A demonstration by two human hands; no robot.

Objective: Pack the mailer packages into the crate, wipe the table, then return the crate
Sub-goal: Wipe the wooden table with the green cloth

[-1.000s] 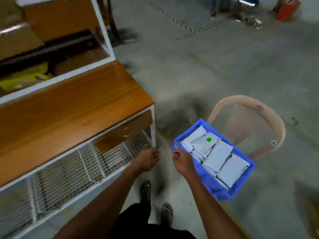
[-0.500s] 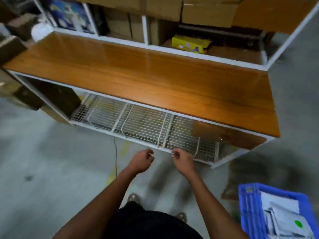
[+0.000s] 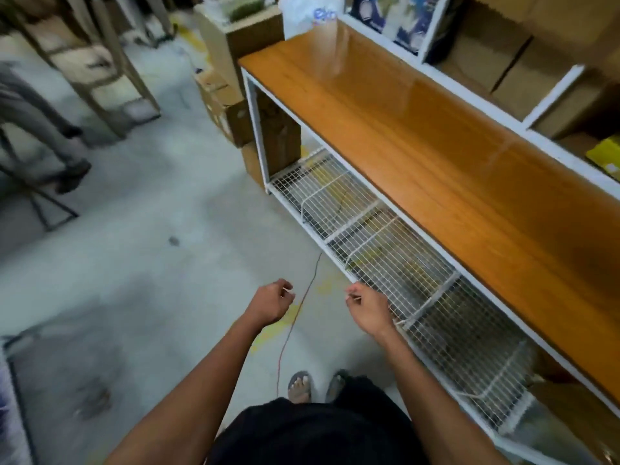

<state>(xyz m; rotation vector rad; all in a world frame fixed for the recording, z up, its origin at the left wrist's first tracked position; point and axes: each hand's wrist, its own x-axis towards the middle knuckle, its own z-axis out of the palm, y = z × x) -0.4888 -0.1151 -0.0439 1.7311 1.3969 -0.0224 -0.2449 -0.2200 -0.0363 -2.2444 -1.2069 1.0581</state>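
The wooden table (image 3: pixel 436 146) with a white frame runs along my right, its top bare and shiny. The blue crate and the mailer packages are out of view. My left hand (image 3: pixel 271 303) hangs in front of me over the concrete floor, fingers loosely curled and holding nothing. My right hand (image 3: pixel 367 308) is level with it, also loosely curled and holding nothing, in front of the wire mesh shelf (image 3: pixel 385 256) under the table.
A thin red cable (image 3: pixel 295 323) lies on the floor between my hands. Cardboard boxes (image 3: pixel 231 105) are stacked at the table's far end, near a white plastic bag (image 3: pixel 308 15). Another person's legs (image 3: pixel 40 129) are at the left. Cartons (image 3: pixel 503 55) fill the shelves behind the table.
The view has swung left along the table, and the blue crate with the packages has dropped out of sight at the right. Both hands stay in front of me, holding nothing.
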